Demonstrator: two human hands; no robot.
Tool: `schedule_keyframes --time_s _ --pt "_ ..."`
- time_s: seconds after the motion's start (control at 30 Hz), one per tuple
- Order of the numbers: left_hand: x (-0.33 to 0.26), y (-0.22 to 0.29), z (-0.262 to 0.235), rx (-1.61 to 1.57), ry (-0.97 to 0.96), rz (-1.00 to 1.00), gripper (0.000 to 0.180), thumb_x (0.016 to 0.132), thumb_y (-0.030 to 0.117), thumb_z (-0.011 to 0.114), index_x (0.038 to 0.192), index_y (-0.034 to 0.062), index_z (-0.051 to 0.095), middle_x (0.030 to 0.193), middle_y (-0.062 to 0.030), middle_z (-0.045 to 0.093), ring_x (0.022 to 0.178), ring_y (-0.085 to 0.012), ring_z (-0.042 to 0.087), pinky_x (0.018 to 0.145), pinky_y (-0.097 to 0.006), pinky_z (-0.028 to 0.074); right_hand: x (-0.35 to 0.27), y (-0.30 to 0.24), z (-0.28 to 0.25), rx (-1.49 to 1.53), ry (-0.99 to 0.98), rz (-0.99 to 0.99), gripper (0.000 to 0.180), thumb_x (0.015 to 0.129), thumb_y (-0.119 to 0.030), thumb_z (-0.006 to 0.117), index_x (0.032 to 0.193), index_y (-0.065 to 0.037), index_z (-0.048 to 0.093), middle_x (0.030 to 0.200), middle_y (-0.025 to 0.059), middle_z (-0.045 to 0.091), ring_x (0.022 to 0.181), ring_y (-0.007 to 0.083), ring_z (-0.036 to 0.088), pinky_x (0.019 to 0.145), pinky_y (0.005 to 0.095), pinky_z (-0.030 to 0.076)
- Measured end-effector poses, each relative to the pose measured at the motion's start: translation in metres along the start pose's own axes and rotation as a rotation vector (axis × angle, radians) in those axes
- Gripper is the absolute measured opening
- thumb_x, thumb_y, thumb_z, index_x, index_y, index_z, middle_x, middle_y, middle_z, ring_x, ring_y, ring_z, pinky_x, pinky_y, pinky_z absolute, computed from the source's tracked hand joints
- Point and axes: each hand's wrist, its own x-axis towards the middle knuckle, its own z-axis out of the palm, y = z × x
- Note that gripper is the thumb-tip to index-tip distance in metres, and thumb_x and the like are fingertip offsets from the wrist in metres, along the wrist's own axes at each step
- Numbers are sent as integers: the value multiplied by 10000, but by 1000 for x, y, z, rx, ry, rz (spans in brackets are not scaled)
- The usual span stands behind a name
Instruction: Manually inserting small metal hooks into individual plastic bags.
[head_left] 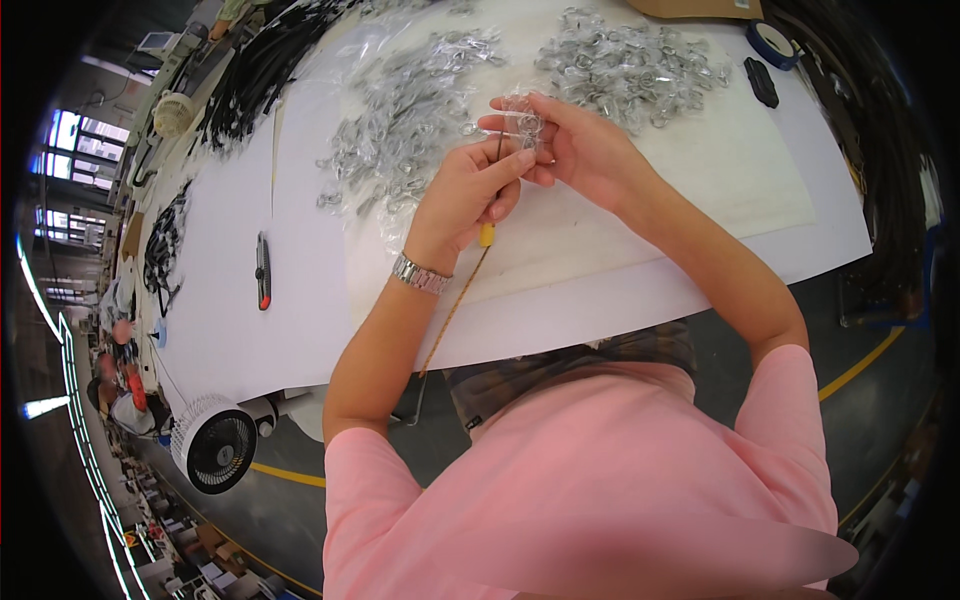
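Note:
My left hand [468,190] is closed round a thin tool with a yellow handle end [487,236]. Its slim dark shaft points away from me past my fingers, and a yellow-brown cord [455,308] runs from the handle down over the table's front edge. My right hand [590,148] is curled around a small clear plastic bag [522,118] with shiny metal ring-like pieces in it. The left thumb reaches the near end of that bag. Beyond my hands lie a wide pile of similar bagged metal pieces [400,120] at the left and a smaller pile [625,65] at the right.
A utility knife [263,270] lies left on the white-covered table [310,330]. Black strips [255,75] are heaped at the far left. A roll of tape [773,45] and a black object [761,82] sit far right. A fan [215,445] stands by the near left edge.

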Motion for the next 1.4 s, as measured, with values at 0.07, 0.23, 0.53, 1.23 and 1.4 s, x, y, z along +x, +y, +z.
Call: schedule_keyframes --time_s 0.07,0.23,0.53,1.23,1.4 --pt "-1 0 0 2 5 -8 243 1046 210 638 1029 -19 716 905 -89 737 494 -27 426 450 -202 299 2 3 -5 8 -23 6 408 1090 -302 500 1307 5 657 1167 112 731 717 105 565 710 266 508" --pt "-1 0 -3 0 40 -35 229 1040 193 644 1023 -22 722 889 -95 737 490 -25 435 442 -199 299 1 10 -12 -196 12 17 370 1055 -269 562 1223 32 698 982 105 730 662 138 580 738 280 532" --pt "-8 7 -11 104 -8 -31 191 1034 173 644 1072 -9 689 899 -72 731 507 -11 410 451 -182 281 -1 9 -10 -133 57 -2 352 1059 -309 583 1172 -7 726 1010 65 754 902 153 705 922 313 526" --pt "-9 10 6 57 361 200 200 1011 146 664 1104 -23 716 915 -103 769 503 -9 416 447 -181 306 -2 8 -7 -81 206 -99 403 1065 -381 598 1243 -32 696 1139 85 758 1116 171 699 992 315 532" --pt "-8 11 18 140 405 266 234 1005 114 653 1194 -23 663 899 -106 769 501 -11 419 457 -178 318 -6 9 -4 -73 185 -129 396 1070 -364 594 1251 -26 692 1131 89 752 1072 162 708 955 296 551"
